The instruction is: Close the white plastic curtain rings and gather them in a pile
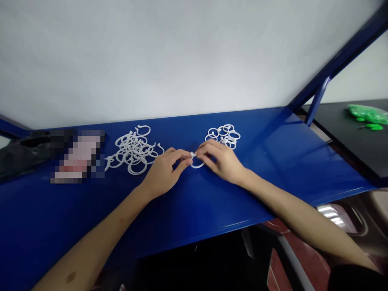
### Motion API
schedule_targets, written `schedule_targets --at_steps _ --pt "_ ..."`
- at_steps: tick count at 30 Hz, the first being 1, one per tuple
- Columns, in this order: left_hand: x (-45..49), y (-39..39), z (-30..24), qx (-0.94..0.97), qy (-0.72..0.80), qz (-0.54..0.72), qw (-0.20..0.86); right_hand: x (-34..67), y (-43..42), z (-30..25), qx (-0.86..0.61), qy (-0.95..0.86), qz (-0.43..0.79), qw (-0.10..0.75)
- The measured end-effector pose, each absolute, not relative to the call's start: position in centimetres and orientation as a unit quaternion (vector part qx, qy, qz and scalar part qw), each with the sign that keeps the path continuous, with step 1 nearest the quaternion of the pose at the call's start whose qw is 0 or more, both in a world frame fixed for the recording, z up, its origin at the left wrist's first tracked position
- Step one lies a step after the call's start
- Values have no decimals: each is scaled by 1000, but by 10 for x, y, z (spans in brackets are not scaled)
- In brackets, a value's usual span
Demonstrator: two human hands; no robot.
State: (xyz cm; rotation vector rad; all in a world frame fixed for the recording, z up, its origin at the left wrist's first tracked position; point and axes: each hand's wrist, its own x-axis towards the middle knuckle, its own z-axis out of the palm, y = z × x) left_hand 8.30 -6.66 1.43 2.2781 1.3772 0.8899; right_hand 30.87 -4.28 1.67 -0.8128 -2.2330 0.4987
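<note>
Both forearms reach over the blue table [212,202]. The left hand [165,171] and right hand [222,161] meet mid-table, fingertips pinched narrowly on 1 white ring [197,165], seemingly to steady its clasp. A loose pile [135,151] lies left and a smaller pile [226,135] right, probably kept sorted.

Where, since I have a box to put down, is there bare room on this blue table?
Bare: the blue table right of the small ring pile, out to the slanted post, and the front strip nearer than the left hand and right hand. Crowded: the back middle, where they pinch one ring beside the big ring pile.
</note>
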Motion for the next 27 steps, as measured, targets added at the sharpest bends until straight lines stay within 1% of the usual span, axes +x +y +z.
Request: schedule_targets --at_steps 2,4,5,7,11,14,18,23,25,27 --pt "74 -60 14 809 504 297 56 318 -31 20 -379 -833 125 384" --pt "62 -52 12 803 537 253 -54 331 -17 19 -432 -807 71 397" --pt "55 -49 10 798 550 227 -93 338 -11 17 -448 -800 47 397" --pt "44 -44 6 791 566 186 -136 350 0 11 -473 -792 8 386" --pt "35 -42 -2 805 557 153 -136 359 12 0 -498 -798 -11 338" --pt "37 -43 -3 811 550 159 -120 357 12 -2 -511 -796 -10 325" --pt "43 -44 1 806 553 194 -90 355 8 3 -506 -795 -5 334" --pt "54 -51 11 807 509 289 -79 345 -8 19 -467 -802 -2 373" --pt "61 -57 14 826 458 319 -78 336 -19 25 -430 -814 29 388" --pt "69 -64 15 847 400 337 -93 325 -32 29 -393 -828 108 385"
